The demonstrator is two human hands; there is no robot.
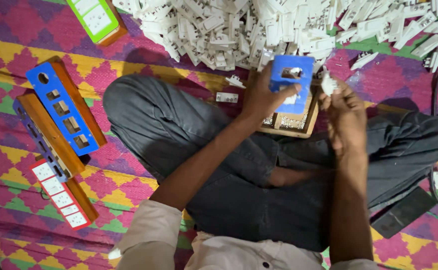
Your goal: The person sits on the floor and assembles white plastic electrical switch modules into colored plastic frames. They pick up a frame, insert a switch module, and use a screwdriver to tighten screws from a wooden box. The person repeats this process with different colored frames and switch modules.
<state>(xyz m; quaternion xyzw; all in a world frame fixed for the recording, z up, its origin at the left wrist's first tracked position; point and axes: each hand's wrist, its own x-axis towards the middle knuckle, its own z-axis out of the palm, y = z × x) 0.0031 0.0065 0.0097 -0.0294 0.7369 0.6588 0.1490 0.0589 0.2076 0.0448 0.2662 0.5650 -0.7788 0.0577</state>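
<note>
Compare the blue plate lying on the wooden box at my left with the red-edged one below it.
The blue rectangular faceplate on its wooden box shows open cut-outs, one round and several square; the red-edged rectangular faceplate has its openings filled with white square inserts. The blue one lies higher on the patterned mat, the red-edged one nearer the person's body. Both are long, sit on brown wooden boxes, lie slanted the same way, and neither hand touches them.

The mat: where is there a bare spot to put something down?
Bare mat shows at the far left, beside the blue box, and between that box and the person's knee. The top is crowded by the pile of white parts. The left hand holds a blue plate; the right hand holds a white part.
</note>
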